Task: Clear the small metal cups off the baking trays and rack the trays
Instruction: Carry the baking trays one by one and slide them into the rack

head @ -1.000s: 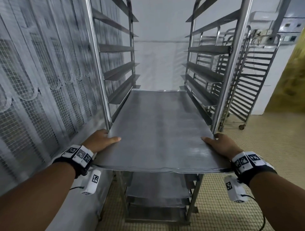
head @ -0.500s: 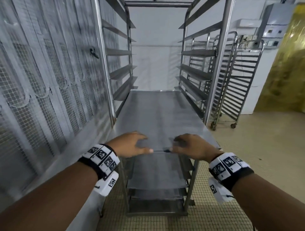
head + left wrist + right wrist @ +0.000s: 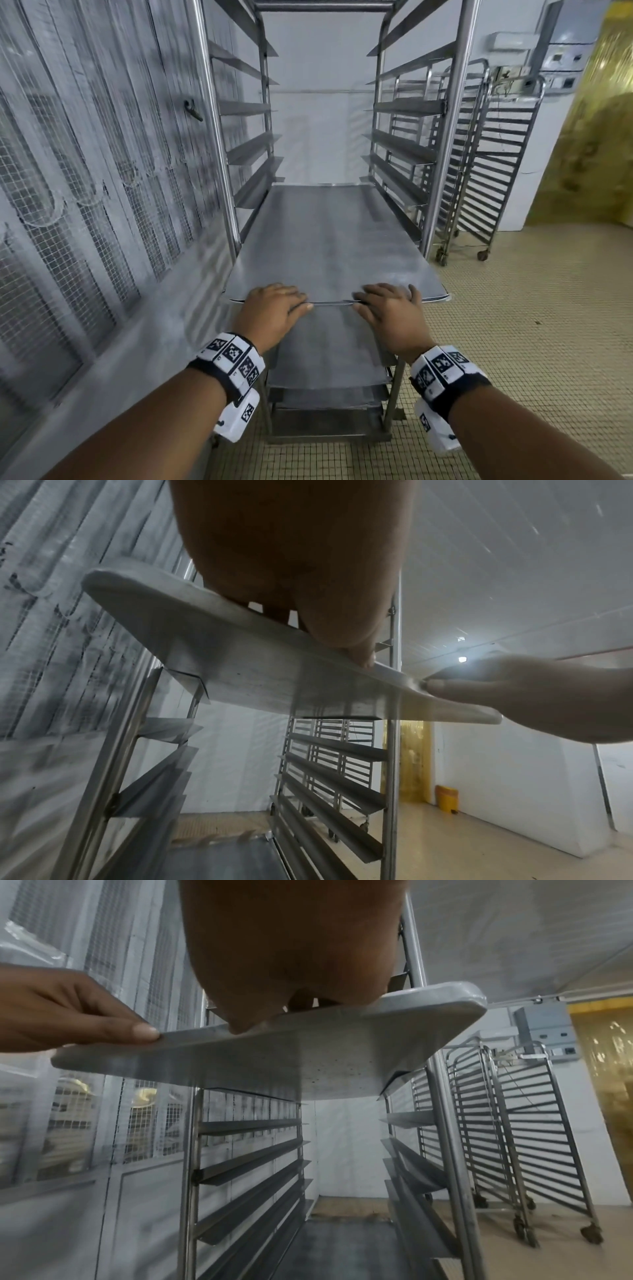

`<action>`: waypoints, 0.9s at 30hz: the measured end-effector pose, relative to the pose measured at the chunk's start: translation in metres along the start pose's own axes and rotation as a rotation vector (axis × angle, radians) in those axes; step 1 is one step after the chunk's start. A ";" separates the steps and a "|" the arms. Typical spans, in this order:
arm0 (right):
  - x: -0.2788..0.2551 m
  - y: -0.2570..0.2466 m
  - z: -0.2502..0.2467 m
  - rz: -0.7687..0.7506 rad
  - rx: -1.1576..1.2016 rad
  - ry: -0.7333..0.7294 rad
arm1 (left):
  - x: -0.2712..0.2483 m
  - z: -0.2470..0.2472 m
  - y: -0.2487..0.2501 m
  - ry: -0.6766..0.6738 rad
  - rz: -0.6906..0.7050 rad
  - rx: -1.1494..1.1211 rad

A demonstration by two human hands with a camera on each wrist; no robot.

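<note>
Rack: a tall steel tray rack (image 3: 219, 144) stands beside a mesh-panelled wall (image 3: 85, 178), with angled runners up both its sides.
Rack contents: one bare baking tray (image 3: 329, 246) lies flat on a pair of runners at mid height; its near short edge juts out past the front posts. Further trays (image 3: 329, 349) sit on lower runners beneath it. The runners above carry nothing visible.
Tray surface: plain grey metal; nothing rests on it.
Left hand: the left hand (image 3: 270, 311) lies palm down at the tray's near edge, left of centre. Its fingers (image 3: 291, 293) are laid forward over the top of the tray, and its thumb (image 3: 359, 653) presses against the rim, as the left wrist view shows.
Right hand: the right hand (image 3: 387, 313) lies palm down at the same edge, right of centre, near the left hand but apart from it. Its fingers (image 3: 380, 291) rest close together and extended on the tray top, with the thumb (image 3: 243, 1027) at the rim.
Grip state: both hands lie flat against the tray, fingers extended, not curled round it.
Tray relative to fingers: the tray's near edge runs under both palms, and a short stretch of rim shows between the two thumbs.
Surroundings: two more wheeled racks (image 3: 486, 164) stand to the right on the tiled floor (image 3: 531, 325), close beside the first rack.
</note>
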State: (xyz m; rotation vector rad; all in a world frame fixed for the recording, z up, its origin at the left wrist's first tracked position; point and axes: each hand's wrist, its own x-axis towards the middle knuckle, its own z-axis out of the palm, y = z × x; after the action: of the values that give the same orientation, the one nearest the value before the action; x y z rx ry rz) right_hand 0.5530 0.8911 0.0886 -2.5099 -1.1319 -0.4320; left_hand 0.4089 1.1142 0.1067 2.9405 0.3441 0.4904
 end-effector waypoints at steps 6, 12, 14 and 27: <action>0.031 0.000 0.016 0.056 -0.021 -0.018 | 0.032 0.013 -0.014 0.068 -0.061 0.033; 0.071 0.017 0.034 0.042 0.012 0.001 | 0.073 0.027 -0.034 0.066 -0.060 0.017; 0.087 0.024 0.039 0.038 0.029 -0.004 | 0.089 0.029 -0.040 0.072 -0.057 0.019; 0.177 0.063 0.073 0.002 0.071 0.059 | 0.182 0.063 -0.078 0.196 -0.044 -0.072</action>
State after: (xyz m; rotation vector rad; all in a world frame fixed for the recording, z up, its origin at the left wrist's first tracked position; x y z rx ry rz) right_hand 0.7222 0.9995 0.0844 -2.4210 -1.1030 -0.4542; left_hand 0.5824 1.2279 0.0893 2.8156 0.4028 0.7708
